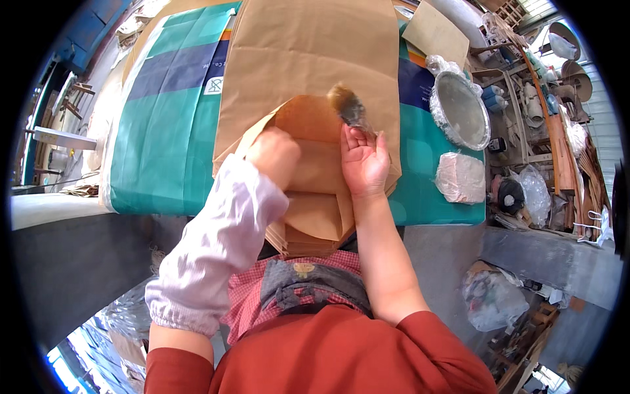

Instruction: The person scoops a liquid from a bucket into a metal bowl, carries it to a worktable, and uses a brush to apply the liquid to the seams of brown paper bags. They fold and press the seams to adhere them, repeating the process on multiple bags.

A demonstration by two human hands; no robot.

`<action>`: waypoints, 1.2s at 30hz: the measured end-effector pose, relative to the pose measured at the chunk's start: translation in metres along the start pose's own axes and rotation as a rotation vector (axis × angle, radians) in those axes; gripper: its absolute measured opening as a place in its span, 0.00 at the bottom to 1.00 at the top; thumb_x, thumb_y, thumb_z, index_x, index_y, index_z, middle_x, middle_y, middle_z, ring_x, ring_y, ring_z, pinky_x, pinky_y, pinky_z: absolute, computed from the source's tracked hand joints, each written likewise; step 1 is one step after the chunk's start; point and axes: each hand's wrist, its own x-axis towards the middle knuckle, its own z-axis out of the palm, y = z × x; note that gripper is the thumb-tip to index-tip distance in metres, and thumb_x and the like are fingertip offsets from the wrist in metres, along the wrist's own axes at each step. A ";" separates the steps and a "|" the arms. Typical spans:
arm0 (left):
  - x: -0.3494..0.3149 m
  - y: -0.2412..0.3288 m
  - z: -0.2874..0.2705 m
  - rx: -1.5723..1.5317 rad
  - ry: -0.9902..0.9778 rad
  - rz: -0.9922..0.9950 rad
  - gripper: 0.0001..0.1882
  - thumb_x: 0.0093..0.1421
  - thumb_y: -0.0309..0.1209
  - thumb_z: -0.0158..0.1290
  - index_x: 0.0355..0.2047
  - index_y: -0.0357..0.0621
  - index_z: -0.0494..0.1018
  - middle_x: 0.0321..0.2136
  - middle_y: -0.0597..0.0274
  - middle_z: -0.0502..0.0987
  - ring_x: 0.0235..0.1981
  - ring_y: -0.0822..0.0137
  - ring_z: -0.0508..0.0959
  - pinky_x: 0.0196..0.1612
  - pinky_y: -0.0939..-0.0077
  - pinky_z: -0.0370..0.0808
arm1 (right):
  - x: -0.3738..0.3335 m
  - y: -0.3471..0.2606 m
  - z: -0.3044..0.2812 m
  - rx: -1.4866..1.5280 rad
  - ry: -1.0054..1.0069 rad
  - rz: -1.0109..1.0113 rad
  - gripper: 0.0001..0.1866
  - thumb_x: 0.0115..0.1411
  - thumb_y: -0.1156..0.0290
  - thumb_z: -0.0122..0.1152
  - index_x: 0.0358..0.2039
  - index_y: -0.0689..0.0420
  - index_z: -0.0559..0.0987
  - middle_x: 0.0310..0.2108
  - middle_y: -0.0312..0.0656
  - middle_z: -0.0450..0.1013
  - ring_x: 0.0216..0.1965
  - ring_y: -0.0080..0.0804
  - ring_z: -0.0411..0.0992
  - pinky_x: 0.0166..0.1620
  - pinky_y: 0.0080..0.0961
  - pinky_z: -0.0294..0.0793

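Note:
A stack of brown paper bags (308, 39) lies on the table, and its near end has an opened, folded-out mouth (308, 118). My left hand (274, 156), blurred by motion and with its fingers hidden, is at the left edge of that opened paper. A pale sleeve cover runs over my left forearm. My right hand (365, 164), palm up, has its fingers curled round a brush (348, 105) at the right side of the opening. The brush's brown bristles point up and away from me. Its handle is mostly hidden.
Green and blue printed sheeting (164, 131) spreads under the stack. On the right stand a round basin (461, 108) wrapped in plastic and a pale plastic-wrapped block (461, 177), with a flat board (436, 34) farther back. Cluttered shelving (525, 118) stands beyond the table's right side.

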 end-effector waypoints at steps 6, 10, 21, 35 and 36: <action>-0.039 -0.052 0.016 0.251 0.260 -0.079 0.18 0.60 0.37 0.45 0.48 0.42 0.65 0.50 0.56 0.67 0.54 0.57 0.65 0.58 0.58 0.57 | 0.002 -0.001 0.003 0.023 -0.085 0.104 0.25 0.67 0.56 0.39 0.41 0.68 0.74 0.38 0.50 0.76 0.52 0.41 0.68 0.64 0.38 0.55; -0.037 -0.059 0.032 0.410 0.262 -0.344 0.30 0.62 0.42 0.42 0.63 0.45 0.55 0.64 0.59 0.56 0.66 0.63 0.52 0.67 0.58 0.40 | 0.002 -0.004 0.007 0.022 -0.041 0.129 0.24 0.66 0.56 0.43 0.38 0.68 0.76 0.38 0.50 0.76 0.49 0.40 0.70 0.64 0.38 0.57; -0.081 -0.021 0.048 0.117 0.062 -0.025 0.34 0.55 0.38 0.50 0.61 0.40 0.57 0.63 0.53 0.56 0.66 0.56 0.53 0.66 0.56 0.44 | -0.007 0.000 0.006 -0.245 -0.094 0.181 0.17 0.64 0.60 0.51 0.43 0.61 0.75 0.36 0.45 0.77 0.42 0.34 0.75 0.53 0.34 0.70; -0.033 -0.052 0.034 0.324 0.171 0.059 0.34 0.54 0.41 0.50 0.60 0.40 0.59 0.62 0.44 0.56 0.64 0.48 0.52 0.66 0.54 0.45 | -0.088 -0.038 0.043 -0.767 -0.084 0.459 0.11 0.60 0.69 0.58 0.39 0.64 0.78 0.35 0.39 0.75 0.34 0.22 0.73 0.34 0.21 0.75; -0.033 -0.054 0.036 0.326 0.171 0.065 0.34 0.54 0.41 0.50 0.60 0.40 0.59 0.62 0.45 0.55 0.65 0.49 0.52 0.66 0.55 0.45 | -0.096 -0.052 0.055 -0.955 -0.114 0.357 0.11 0.59 0.71 0.59 0.38 0.66 0.78 0.33 0.41 0.75 0.32 0.24 0.73 0.31 0.23 0.75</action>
